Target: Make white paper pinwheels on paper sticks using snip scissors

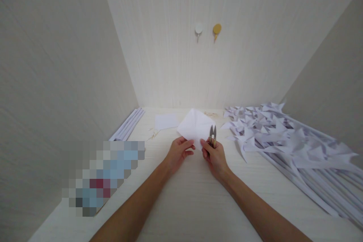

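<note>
Left hand and right hand pinch white paper, the right partly hiding snips; at eight o'clock, a pixelated object is unidentifiable.

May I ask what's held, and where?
Left hand and right hand hold paper at its near end; the right also holds snips by the handles.
</note>
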The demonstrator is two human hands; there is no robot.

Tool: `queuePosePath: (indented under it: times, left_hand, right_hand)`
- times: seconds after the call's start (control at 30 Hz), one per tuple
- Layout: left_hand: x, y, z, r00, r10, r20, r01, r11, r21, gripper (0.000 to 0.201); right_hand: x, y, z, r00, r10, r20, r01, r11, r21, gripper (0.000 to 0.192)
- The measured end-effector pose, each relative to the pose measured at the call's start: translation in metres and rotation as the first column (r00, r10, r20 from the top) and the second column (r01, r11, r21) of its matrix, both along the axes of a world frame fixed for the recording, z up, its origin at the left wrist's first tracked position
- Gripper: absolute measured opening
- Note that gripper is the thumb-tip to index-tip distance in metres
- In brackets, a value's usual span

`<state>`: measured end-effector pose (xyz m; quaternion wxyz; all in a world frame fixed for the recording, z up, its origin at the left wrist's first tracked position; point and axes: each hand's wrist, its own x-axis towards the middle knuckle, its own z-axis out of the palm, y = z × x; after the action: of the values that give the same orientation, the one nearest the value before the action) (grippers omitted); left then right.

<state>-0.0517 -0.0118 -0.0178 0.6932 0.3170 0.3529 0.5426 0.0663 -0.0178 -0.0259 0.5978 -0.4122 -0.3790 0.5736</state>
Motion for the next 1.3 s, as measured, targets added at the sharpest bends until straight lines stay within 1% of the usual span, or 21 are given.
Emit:
queuePosePath:
  times: [0.07,0.17,0.23,0.3,0.37,0.43,0.53,0.67,0.8,0.93,1.07,1.3]
  left_hand:
    - [0.005,-0.002,-0.003,0.994,0.034,-0.099,-0.029,0.998,0.056,0.021]
    - [0.008,-0.002,-0.006,0.977,0.092,-0.191,-0.072,0.992,0.105,0.02]
    - [0.007,-0.001,-0.007,0.96,0.167,-0.227,-0.143,0.983,0.118,0.02]
    - [0.005,0.001,-0.006,0.943,0.255,-0.212,-0.236,0.965,0.111,0.022]
    - [0.002,0.003,-0.005,0.934,0.32,-0.157,-0.31,0.947,0.084,0.024]
    - [0.001,0.003,-0.003,0.932,0.352,-0.089,-0.349,0.936,0.048,0.026]
    - [0.002,0.001,0.0,0.937,0.349,-0.004,-0.349,0.937,0.002,0.029]
    - [0.007,-0.004,0.003,0.952,0.3,0.054,-0.299,0.954,-0.032,0.028]
    - [0.01,-0.006,0.002,0.961,0.269,0.067,-0.269,0.963,-0.014,0.025]
    - [0.008,-0.004,0.0,0.947,0.312,0.079,-0.314,0.949,0.017,0.022]
    - [0.005,0.0,0.0,0.929,0.358,0.093,-0.362,0.932,0.027,0.023]
    - [0.007,-0.001,0.0,0.931,0.355,0.082,-0.358,0.934,0.018,0.023]
  right_hand:
    - [-0.001,0.0,-0.001,0.999,-0.013,0.034,0.012,1.0,0.019,0.034]
    - [-0.001,0.0,-0.003,0.995,-0.014,0.095,0.009,0.998,0.055,0.034]
    - [-0.001,0.0,-0.003,0.995,-0.011,0.095,0.005,0.998,0.065,0.03]
    - [-0.001,-0.001,-0.002,0.998,0.021,0.06,-0.025,0.997,0.068,0.027]
    - [-0.001,-0.001,0.001,0.996,0.089,0.024,-0.09,0.994,0.069,0.034]
    - [-0.002,-0.002,0.003,0.987,0.16,0.018,-0.161,0.985,0.06,0.042]
    - [-0.004,-0.004,0.005,0.973,0.224,0.051,-0.225,0.974,0.016,0.044]
    - [-0.007,-0.008,0.004,0.949,0.301,0.096,-0.302,0.953,-0.007,0.043]
    - [-0.006,-0.01,0.001,0.931,0.356,0.086,-0.358,0.934,0.013,0.043]
    - [-0.003,-0.01,-0.001,0.913,0.405,0.04,-0.406,0.913,0.032,0.042]
    - [-0.002,-0.01,-0.001,0.902,0.424,0.076,-0.427,0.903,0.033,0.041]
    - [-0.005,-0.011,-0.001,0.896,0.393,0.204,-0.403,0.915,0.006,0.046]
